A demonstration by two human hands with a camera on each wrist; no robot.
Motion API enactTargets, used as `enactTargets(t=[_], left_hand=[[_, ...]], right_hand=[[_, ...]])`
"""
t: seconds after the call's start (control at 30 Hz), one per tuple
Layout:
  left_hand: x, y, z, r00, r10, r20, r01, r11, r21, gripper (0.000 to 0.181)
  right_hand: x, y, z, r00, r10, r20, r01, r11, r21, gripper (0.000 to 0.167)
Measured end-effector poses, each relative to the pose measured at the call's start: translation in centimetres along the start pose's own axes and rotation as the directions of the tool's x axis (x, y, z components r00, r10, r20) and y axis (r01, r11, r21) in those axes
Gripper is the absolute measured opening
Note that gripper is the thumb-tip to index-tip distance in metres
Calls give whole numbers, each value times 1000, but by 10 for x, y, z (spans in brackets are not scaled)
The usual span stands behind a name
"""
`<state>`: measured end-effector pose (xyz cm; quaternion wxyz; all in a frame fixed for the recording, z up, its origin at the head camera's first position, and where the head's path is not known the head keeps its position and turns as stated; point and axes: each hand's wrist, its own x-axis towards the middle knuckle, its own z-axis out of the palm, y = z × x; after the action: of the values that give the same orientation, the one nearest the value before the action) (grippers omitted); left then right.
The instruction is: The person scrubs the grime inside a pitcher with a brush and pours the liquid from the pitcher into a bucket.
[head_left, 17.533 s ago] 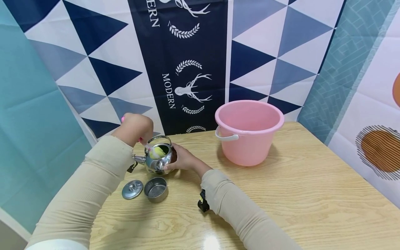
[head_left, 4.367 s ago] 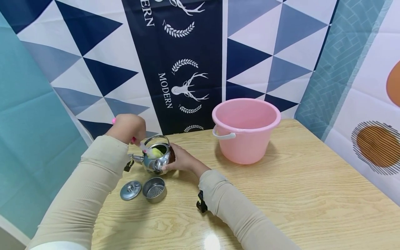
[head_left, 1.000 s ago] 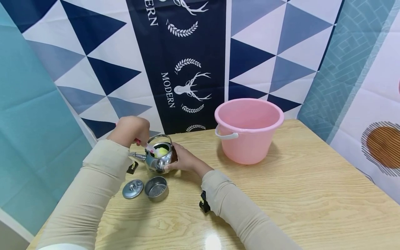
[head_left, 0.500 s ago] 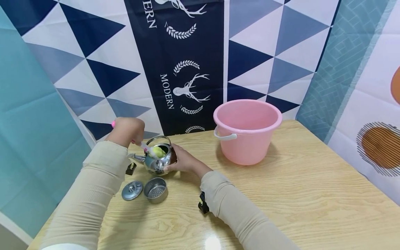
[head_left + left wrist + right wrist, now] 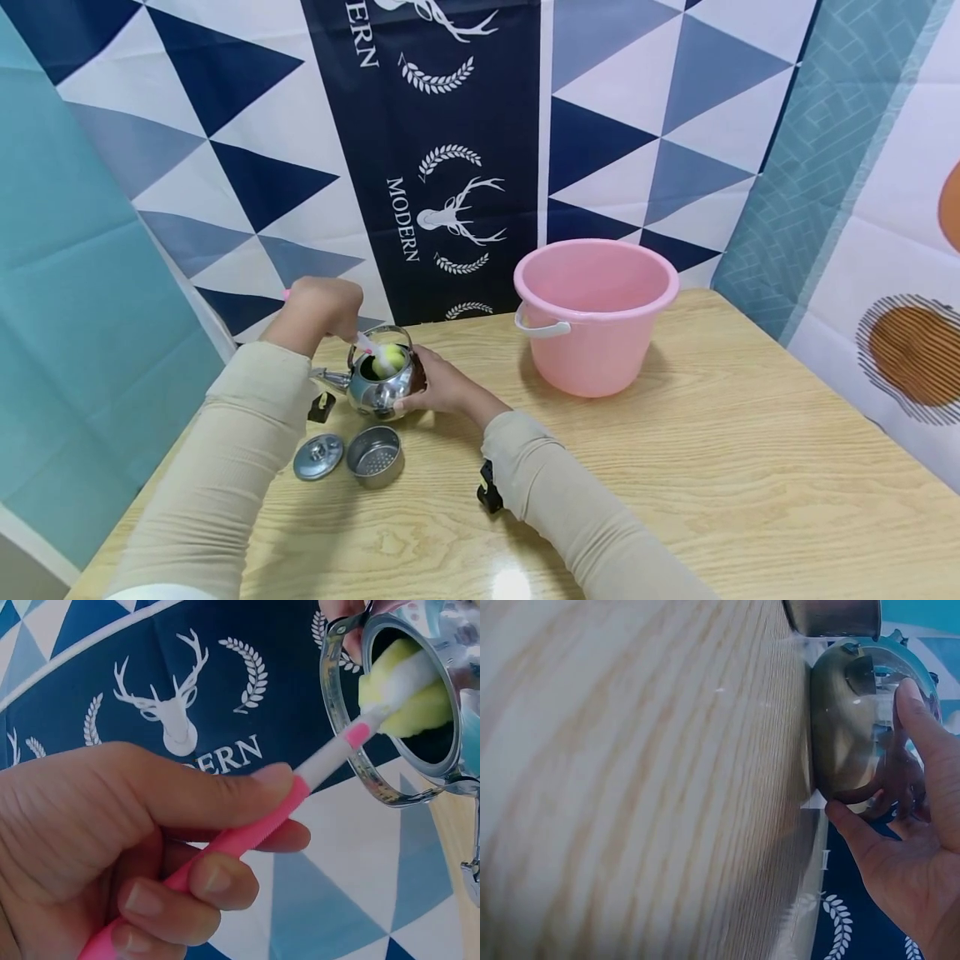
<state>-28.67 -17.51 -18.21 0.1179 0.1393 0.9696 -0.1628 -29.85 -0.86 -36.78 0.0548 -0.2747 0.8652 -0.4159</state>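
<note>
My left hand [image 5: 322, 310] grips the pink handle of a sponge brush [image 5: 259, 829], thumb along the top and fingers curled below. The brush's yellow-green sponge head [image 5: 427, 712] sits in the mouth of a shiny metal kettle [image 5: 375, 397], partly above the rim. My right hand [image 5: 444, 383] holds the kettle's right side, thumb toward the front and fingers around the body. In the right wrist view, the kettle's rounded side [image 5: 844, 727] reflects that hand. The kettle's hoop handle [image 5: 337, 712] stands up beside the opening.
In front of the kettle lie its metal lid [image 5: 318, 456] and a round perforated strainer [image 5: 375, 458]. A pink bucket [image 5: 596, 354] with a white handle stands at the back right of the wooden table [image 5: 675, 492]. Patterned cloth [image 5: 465, 150] hangs close behind.
Over the last half second my left hand has shifted slightly right, and the sponge head has moved right and up in the kettle's mouth. The right hand stays on the kettle.
</note>
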Motion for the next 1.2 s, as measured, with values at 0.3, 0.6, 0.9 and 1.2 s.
enactTargets(t=[0.3,0.6,0.9,1.2], left_hand=[[-7,12,-4,993,-12,120,21,997,-77,30],[-15,10,-3,976,-63,207,87,991,-105,21],[-19,0,0,981,-66,182,89,989,-118,16],[-14,-13,6,985,-66,162,90,985,-144,15]], right_hand=[[-1,1,-3,1000,17,12,-17,1000,-3,102],[1,3,-1,1000,-11,6,11,1000,4,99],[2,3,-1,1000,-11,4,11,1000,11,100],[0,2,-1,1000,-14,4,14,1000,10,95]])
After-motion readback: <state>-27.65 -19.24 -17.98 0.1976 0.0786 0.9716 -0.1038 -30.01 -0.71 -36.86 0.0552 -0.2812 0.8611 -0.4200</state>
